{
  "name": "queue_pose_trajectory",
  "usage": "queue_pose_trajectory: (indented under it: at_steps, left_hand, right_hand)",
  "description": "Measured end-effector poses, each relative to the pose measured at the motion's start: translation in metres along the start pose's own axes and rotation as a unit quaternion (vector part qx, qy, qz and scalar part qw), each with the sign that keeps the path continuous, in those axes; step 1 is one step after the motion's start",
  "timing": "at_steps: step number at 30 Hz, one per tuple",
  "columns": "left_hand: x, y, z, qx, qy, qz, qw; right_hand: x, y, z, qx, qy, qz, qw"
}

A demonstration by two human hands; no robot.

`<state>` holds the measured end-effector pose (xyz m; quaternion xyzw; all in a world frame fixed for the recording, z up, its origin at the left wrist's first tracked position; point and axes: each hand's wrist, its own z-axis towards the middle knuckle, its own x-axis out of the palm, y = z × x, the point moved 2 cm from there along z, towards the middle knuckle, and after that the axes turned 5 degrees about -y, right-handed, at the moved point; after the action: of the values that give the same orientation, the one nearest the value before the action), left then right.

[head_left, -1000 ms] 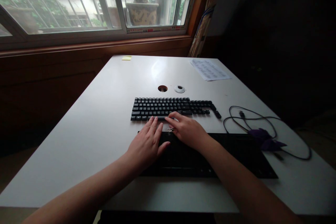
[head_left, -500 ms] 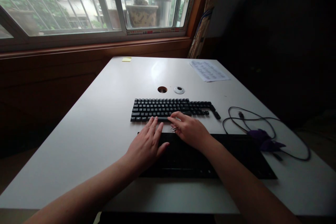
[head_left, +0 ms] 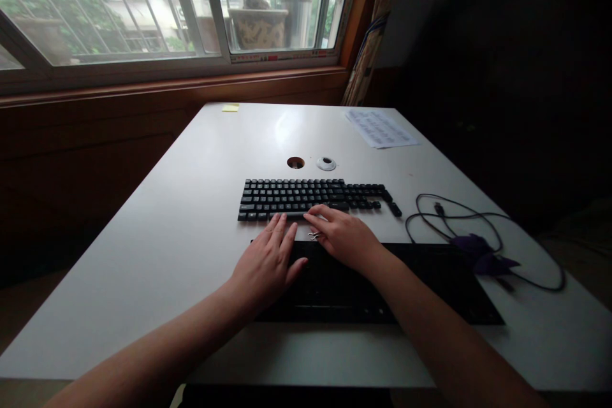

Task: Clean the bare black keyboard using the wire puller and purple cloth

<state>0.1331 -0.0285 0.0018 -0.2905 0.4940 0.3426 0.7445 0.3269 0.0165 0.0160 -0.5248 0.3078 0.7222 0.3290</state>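
Rows of loose black keycaps [head_left: 291,192] lie in keyboard order on the white table. Along their near edge is the long space bar keycap [head_left: 288,215]. My left hand [head_left: 265,258] is open, its fingertips at the space bar's near edge and its thumb apart, over the black keyboard base [head_left: 329,306]. My right hand [head_left: 347,237] touches the bar's right end with its forward fingers. Its lower fingers are curled around a small bent-wire tool [head_left: 313,236], whose silver ends stick out to the left; the rest of it is hidden.
A black cable [head_left: 418,204] with a purple cloth-like piece [head_left: 478,254] loops on the right. Farther back are a round table hole [head_left: 295,163], its white ring cover [head_left: 326,164], printed sheets [head_left: 382,129] and a yellow sticky note [head_left: 230,108]. A window stands behind the table.
My right hand has shifted slightly left along the space bar, carrying the bent-wire tool with it. My left hand has hardly moved.
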Motion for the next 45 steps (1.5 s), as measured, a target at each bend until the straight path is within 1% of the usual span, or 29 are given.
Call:
queue_pose_trajectory:
  at_steps: [8,14,26,29,34,37,41,45]
  left_hand:
    - [0.001,0.0,0.0,0.003,-0.009,0.002,1.0]
    - [0.0,0.0,0.0,0.004,-0.003,0.005,1.0]
    - [-0.001,0.0,0.0,0.004,-0.008,-0.011,1.0]
    - [-0.007,0.001,0.0,0.01,-0.013,-0.024,1.0]
    - [-0.023,0.005,0.004,0.026,-0.052,-0.051,0.997]
    - [-0.029,0.003,0.005,0.054,-0.066,-0.077,0.993]
    - [-0.027,0.003,0.005,0.083,-0.065,-0.101,0.989]
    - [-0.022,0.008,0.004,0.096,-0.07,-0.119,0.986]
  right_hand:
    - [0.001,0.0,0.0,-0.004,-0.002,0.007,1.0]
    - [0.0,0.0,0.0,-0.006,0.0,0.006,1.0]
    - [-0.003,0.0,0.0,-0.003,-0.018,0.015,1.0]
    - [-0.005,-0.002,-0.001,0.014,-0.046,0.022,0.999]
    - [-0.014,-0.009,-0.002,0.071,-0.138,0.072,0.985]
    - [-0.02,-0.013,-0.002,0.1,-0.189,0.118,0.97]
    - [-0.034,-0.014,0.0,0.129,-0.238,0.167,0.948]
    - [-0.058,-0.022,-0.004,0.194,-0.273,0.236,0.912]
